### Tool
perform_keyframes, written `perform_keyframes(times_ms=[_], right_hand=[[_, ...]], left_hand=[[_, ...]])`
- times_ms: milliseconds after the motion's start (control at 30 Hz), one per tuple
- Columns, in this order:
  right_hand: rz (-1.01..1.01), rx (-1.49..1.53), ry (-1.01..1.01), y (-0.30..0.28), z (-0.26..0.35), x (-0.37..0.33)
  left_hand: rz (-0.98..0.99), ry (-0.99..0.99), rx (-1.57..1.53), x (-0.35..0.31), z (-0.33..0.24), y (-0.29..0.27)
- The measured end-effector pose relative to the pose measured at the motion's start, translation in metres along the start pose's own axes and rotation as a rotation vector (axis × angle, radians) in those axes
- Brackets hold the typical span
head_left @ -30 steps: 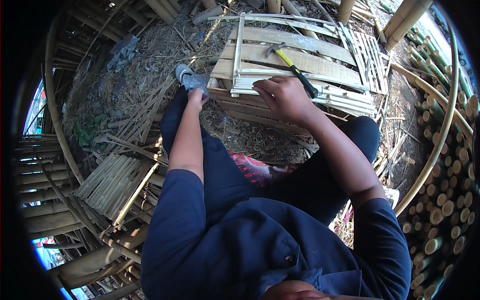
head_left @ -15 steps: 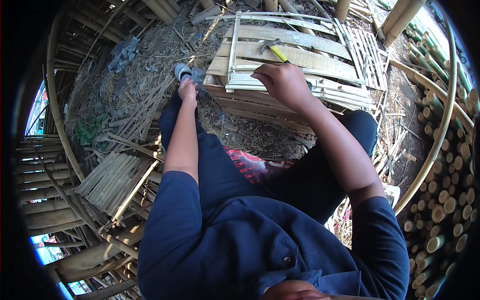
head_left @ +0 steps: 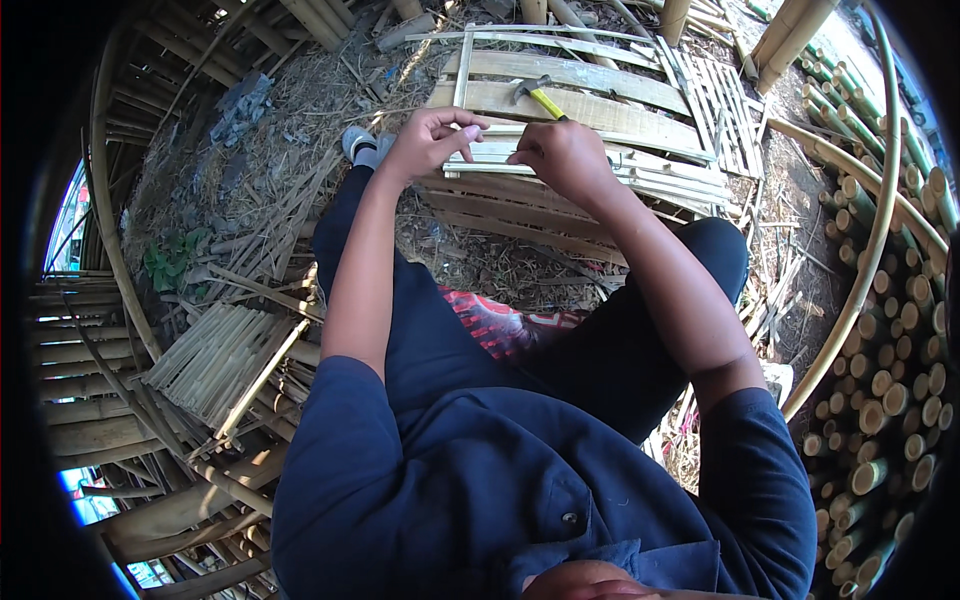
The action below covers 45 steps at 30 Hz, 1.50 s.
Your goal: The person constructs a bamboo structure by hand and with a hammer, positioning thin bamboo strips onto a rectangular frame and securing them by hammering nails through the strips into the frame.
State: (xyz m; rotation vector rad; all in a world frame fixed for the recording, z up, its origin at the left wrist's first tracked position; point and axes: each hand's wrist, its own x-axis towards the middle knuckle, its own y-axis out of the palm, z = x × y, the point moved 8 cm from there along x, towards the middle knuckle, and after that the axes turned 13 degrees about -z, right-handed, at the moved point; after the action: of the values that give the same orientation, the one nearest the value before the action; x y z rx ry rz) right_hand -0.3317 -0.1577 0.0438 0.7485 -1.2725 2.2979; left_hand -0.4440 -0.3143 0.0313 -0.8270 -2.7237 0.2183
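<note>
My left hand (head_left: 428, 146) is over the left end of a slatted wooden and bamboo panel (head_left: 590, 100), its fingers bent but apart. I can make out nothing between them. To its right, my right hand (head_left: 568, 155) is closed, thumb against fingers, above several thin pale bamboo strips (head_left: 660, 178) along the panel's near edge. Anything in that grip is too small or hidden to name. Just beyond the right hand, a claw hammer (head_left: 541, 97) with a yellow handle lies on the panel, its head pointing away to the left.
The panel rests on a stacked slatted base (head_left: 520, 213). A bundle of short split bamboo sticks (head_left: 215, 365) lies at left. Cut bamboo poles (head_left: 880, 400) are piled at right, behind a bent bamboo rail (head_left: 868, 260). Straw and scraps cover the ground (head_left: 270, 200).
My left hand has come up and to the right from beside my shoe to the panel's left end. My right hand stays closed at nearly the same place; the hammer still lies there.
</note>
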Motion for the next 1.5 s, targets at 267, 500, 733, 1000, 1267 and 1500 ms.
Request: perform_keyframes(times_ms=[267, 500, 733, 1000, 1267, 1500], right_hand=[[0.178, -0.134, 0.046, 0.01, -0.007, -0.012], [0.186, -0.167, 0.015, 0.012, -0.002, -0.018], [0.225, -0.156, -0.045, 0.035, -0.001, -0.023], [0.246, -0.035, 0.033, 0.04, 0.003, -0.012], [0.12, -0.383, 0.323, 0.041, -0.096, 0.011], [0.124, -0.396, 0.296, 0.067, -0.121, 0.018]], left_hand=[[0.347, -0.08, 0.16, -0.012, 0.005, 0.061], [0.4, -0.163, 0.188, -0.017, 0.019, 0.066], [0.263, -0.189, 0.068, -0.023, 0.028, 0.061], [0.204, -0.313, 0.042, -0.037, 0.044, 0.026], [-0.174, -0.246, -0.047, -0.01, 0.069, -0.057], [-0.411, -0.322, -0.091, 0.012, 0.108, -0.086]])
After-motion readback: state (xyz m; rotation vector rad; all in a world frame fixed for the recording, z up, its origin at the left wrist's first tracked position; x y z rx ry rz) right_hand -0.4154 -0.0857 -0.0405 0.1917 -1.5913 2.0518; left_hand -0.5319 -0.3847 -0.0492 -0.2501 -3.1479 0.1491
